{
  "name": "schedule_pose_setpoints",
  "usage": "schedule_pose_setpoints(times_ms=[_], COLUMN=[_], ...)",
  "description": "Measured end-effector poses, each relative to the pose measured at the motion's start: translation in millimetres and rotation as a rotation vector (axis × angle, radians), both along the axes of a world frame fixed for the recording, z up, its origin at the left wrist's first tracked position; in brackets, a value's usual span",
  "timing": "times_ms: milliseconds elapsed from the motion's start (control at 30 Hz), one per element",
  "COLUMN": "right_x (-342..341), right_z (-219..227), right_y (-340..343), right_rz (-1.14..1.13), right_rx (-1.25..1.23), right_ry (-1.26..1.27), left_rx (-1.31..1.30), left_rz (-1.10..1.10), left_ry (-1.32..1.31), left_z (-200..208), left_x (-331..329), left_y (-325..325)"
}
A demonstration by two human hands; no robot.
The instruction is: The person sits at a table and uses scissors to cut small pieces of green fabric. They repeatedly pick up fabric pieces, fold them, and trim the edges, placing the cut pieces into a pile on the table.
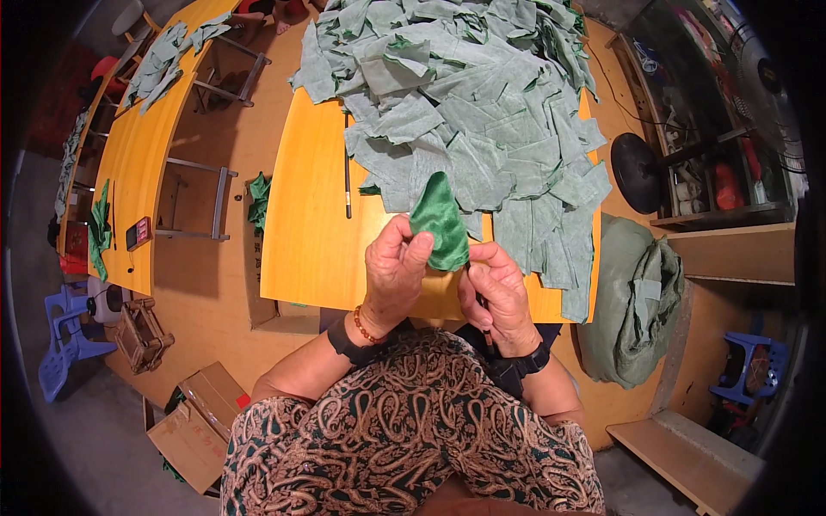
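Observation:
Above the table's near edge, a small piece of shiny green velvet-like cloth [440,225] is held up, tapering toward its top. My left hand [394,268] is closed and pinches its left edge between thumb and fingers. At the cloth's lower right corner is my right hand [501,297], its fingers closed around a thin dark stick [488,337]. The stick's upper end meets the cloth; whether it goes inside cannot be made out. Just beyond both hands lies a large heap of grey-backed green cloth pieces [482,129].
A similar thin black stick [348,172] lies on the yellow table [301,224], left of the heap. A green sack [624,310] stands at the right, near a fan [761,86]. Another yellow table [142,172], a blue plastic stool [69,340] and a cardboard box [194,439] are at the left.

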State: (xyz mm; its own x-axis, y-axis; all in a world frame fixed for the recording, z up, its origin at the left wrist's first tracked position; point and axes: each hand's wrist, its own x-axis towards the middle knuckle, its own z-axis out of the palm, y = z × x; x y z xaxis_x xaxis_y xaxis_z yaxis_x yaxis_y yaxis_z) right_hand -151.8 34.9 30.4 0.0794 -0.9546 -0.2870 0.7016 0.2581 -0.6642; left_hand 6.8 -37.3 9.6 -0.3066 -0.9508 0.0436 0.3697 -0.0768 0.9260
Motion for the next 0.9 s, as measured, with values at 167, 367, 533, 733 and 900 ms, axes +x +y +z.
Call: schedule_pose_setpoints(times_ms=[167, 367, 533, 733, 900], right_x=[-11.4, -26.2, -27.0, -18.4, -18.0], right_z=[-6.6, 1.2, 11.6, 4.3, 9.0], right_y=[12.2, 8.6, -2.2, 2.0, 0.6], right_rz=[0.117, 0.224, 0.223, 0.230, 0.246], right_rx=[-0.006, -0.021, -0.038, 0.000, 0.001], right_ry=[0.099, 0.272, 0.272, -0.002, 0.164], left_rx=[0.117, 0.142, 0.182, 0.241, 0.150], left_rz=[0.073, -0.071, -0.164, -0.081, -0.076], left_ry=[0.257, 0.239, 0.186, 0.249, 0.271], left_z=[22.0, 20.3, 18.3, 50.0, 19.4], left_x=[-8.9, 4.3, 7.2, 3.2, 7.5], left_y=[-9.8, -14.3, -11.9, -10.1, -7.7])
